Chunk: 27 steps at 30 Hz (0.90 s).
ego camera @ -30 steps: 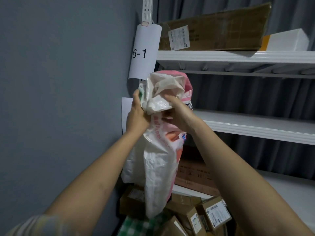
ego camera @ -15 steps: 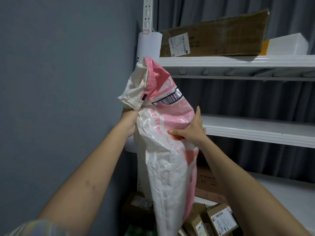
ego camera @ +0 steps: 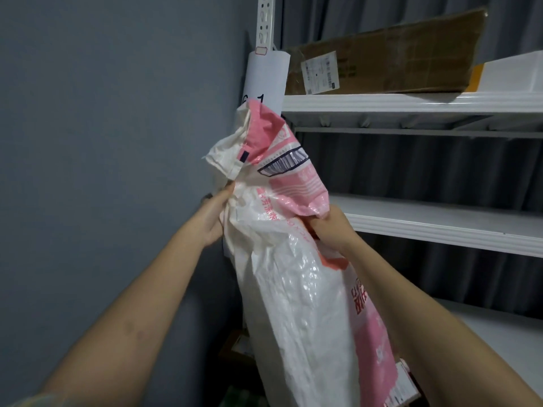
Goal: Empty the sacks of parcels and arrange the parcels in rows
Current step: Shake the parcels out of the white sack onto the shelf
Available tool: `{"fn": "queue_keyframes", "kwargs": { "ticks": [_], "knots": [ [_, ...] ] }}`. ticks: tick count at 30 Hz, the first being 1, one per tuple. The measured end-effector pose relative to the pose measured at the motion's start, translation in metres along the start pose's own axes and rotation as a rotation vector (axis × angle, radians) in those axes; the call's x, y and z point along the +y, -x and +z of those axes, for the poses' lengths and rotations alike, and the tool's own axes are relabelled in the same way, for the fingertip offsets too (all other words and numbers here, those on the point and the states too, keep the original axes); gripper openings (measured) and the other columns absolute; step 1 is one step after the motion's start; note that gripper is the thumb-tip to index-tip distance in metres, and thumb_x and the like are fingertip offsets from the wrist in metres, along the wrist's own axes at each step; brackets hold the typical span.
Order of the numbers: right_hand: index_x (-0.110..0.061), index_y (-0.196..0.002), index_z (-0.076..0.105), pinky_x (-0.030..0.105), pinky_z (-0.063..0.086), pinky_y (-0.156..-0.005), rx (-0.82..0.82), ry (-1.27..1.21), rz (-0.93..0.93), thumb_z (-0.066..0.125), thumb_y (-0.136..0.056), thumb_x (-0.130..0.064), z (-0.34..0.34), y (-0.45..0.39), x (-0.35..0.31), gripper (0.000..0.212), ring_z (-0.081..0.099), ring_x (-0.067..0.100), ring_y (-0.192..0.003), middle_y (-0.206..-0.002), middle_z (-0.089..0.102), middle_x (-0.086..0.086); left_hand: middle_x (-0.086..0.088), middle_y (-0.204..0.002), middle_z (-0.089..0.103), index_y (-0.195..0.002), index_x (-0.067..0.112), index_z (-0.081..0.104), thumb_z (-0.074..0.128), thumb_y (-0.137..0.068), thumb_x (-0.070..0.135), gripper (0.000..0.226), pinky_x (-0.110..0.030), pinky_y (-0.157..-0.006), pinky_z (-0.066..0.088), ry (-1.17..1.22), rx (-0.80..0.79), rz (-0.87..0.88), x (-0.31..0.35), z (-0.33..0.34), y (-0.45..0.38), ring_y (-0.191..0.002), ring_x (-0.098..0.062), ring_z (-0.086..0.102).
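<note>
Sack (ego camera: 296, 289) of woven white-and-pink plastic, held aloft beside the white shelving unit (ego camera: 411, 104), in the corner where that unit meets the grey wall (ego camera: 102, 142). The left hand (ego camera: 213, 214) grips a gathered fold on the side of the sack farther from the shelves; the right hand (ego camera: 332, 226) clutches the pink printed edge on the side nearer them. The hands are apart, with a span of sack cloth between them, and each is clamped on the material. The body of the sack hangs slack below the hands; whether anything remains inside cannot be told. Parcels (ego camera: 407, 386) show only as a labelled corner low beside the sack, at the foot of the shelving. A long flat cardboard box (ego camera: 396, 54) lies on the top shelf, next to a white box (ego camera: 511, 74); a curled paper label (ego camera: 267, 77) hangs on the shelf upright just above the sack.

The step in hand appears to be shaking out the raised sack. To do it well, both grips should probably stay on the closed end so the mouth hangs straight down over the pile. The lift should stay clear of the shelf edge, where the cloth could snag. Short shakes would loosen any parcel caught in a fold.
</note>
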State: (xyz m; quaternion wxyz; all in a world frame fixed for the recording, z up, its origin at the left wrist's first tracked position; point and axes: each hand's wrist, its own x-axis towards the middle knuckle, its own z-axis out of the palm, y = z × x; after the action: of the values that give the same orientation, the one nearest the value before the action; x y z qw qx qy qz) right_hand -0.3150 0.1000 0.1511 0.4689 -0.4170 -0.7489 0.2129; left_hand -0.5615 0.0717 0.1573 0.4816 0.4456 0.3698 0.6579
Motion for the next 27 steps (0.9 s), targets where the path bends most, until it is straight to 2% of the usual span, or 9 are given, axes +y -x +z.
{"fn": "queue_keyframes", "kwargs": {
  "ticks": [2, 3, 7, 10, 13, 16, 19, 23, 27],
  "knots": [
    [-0.014, -0.1, 0.065, 0.024, 0.046, -0.061, 0.121, -0.059, 0.021, 0.057, -0.094, -0.018, 0.003, -0.003, 0.002, 0.011, 0.061, 0.012, -0.079, -0.091, 0.067, -0.002, -0.01, -0.135, 0.057, -0.148, 0.024, 0.026, 0.076, -0.057, 0.073, 0.114, -0.057, -0.092, 0.049, -0.103, -0.086, -0.148, -0.008, -0.003, 0.006, -0.115, -0.032, 0.062],
    [-0.015, -0.103, 0.065, 0.026, 0.047, -0.064, 0.167, -0.092, 0.035, 0.059, -0.092, -0.018, 0.006, -0.004, 0.003, 0.013, 0.063, 0.013, -0.082, -0.093, 0.068, -0.002, -0.008, -0.133, 0.059, -0.147, 0.028, 0.025, 0.071, -0.055, 0.078, 0.115, -0.057, -0.089, 0.05, -0.147, -0.144, -0.206, -0.013, -0.001, 0.012, -0.113, -0.033, 0.063],
    [-0.023, -0.109, 0.063, 0.033, 0.054, -0.074, 0.213, -0.117, 0.09, 0.07, -0.082, -0.028, 0.019, -0.007, 0.011, 0.028, 0.066, 0.016, -0.086, -0.095, 0.07, -0.005, 0.002, -0.103, 0.072, -0.115, 0.025, 0.05, 0.071, -0.062, 0.057, 0.065, -0.045, -0.088, 0.052, -0.35, -0.14, -0.21, -0.028, 0.023, 0.036, -0.101, -0.022, 0.065],
    [-0.026, -0.114, 0.056, 0.038, 0.056, -0.077, 0.18, -0.084, 0.132, 0.073, -0.077, -0.038, 0.027, -0.006, 0.02, 0.042, 0.066, 0.018, -0.089, -0.099, 0.069, -0.005, -0.005, -0.133, 0.053, -0.144, 0.017, 0.02, 0.097, -0.037, 0.038, 0.134, -0.039, -0.092, 0.052, -0.395, 0.059, -0.125, -0.04, 0.029, 0.026, -0.11, -0.021, 0.059],
    [-0.029, -0.119, 0.045, 0.037, 0.055, -0.08, 0.132, -0.149, 0.067, 0.073, -0.081, -0.035, 0.024, 0.002, 0.024, 0.047, 0.064, 0.014, -0.096, -0.106, 0.065, -0.009, -0.009, -0.135, 0.049, -0.146, 0.013, 0.017, 0.083, -0.064, 0.007, 0.106, -0.022, -0.062, 0.052, -0.379, 0.152, -0.022, -0.042, 0.033, 0.023, -0.098, -0.016, 0.06],
    [-0.032, -0.128, 0.035, 0.023, 0.051, -0.077, -0.025, -0.263, 0.063, 0.076, -0.083, -0.029, 0.003, 0.015, 0.027, 0.062, 0.062, 0.008, -0.099, -0.11, 0.057, -0.015, -0.009, -0.124, 0.057, -0.137, 0.016, 0.031, 0.074, -0.073, -0.004, 0.08, -0.022, -0.062, 0.052, -0.286, 0.138, 0.043, -0.043, 0.031, 0.018, -0.093, -0.015, 0.062],
    [-0.02, -0.127, 0.043, 0.027, 0.055, -0.07, -0.133, -0.181, 0.244, 0.069, -0.081, -0.052, -0.016, 0.022, 0.038, 0.062, 0.069, 0.012, -0.082, -0.103, 0.064, -0.003, -0.003, -0.113, 0.059, -0.14, 0.023, 0.031, 0.067, -0.079, -0.007, 0.077, -0.021, -0.058, 0.053, -0.237, 0.095, 0.047, -0.043, 0.027, 0.017, -0.089, -0.014, 0.062],
    [-0.006, -0.11, 0.06, 0.025, 0.052, -0.054, 0.072, -0.22, 0.35, 0.062, -0.092, -0.039, -0.015, 0.029, 0.05, 0.038, 0.064, 0.012, -0.057, -0.078, 0.066, 0.006, 0.0, -0.134, 0.05, -0.151, 0.033, 0.01, 0.063, -0.084, 0.004, 0.09, -0.031, -0.078, 0.054, -0.39, 0.082, 0.057, -0.046, 0.02, 0.015, -0.106, -0.02, 0.058],
    [-0.011, -0.118, 0.052, 0.025, 0.051, -0.048, 0.292, -0.545, 0.46, 0.064, -0.091, -0.012, -0.014, 0.035, 0.048, 0.029, 0.066, 0.019, -0.068, -0.096, 0.063, 0.01, 0.003, -0.156, 0.021, -0.152, 0.03, -0.015, 0.061, -0.091, 0.022, 0.097, -0.036, -0.105, 0.038, -0.684, 0.092, 0.039, -0.05, 0.009, 0.018, -0.136, -0.024, 0.037]
  ]
}}
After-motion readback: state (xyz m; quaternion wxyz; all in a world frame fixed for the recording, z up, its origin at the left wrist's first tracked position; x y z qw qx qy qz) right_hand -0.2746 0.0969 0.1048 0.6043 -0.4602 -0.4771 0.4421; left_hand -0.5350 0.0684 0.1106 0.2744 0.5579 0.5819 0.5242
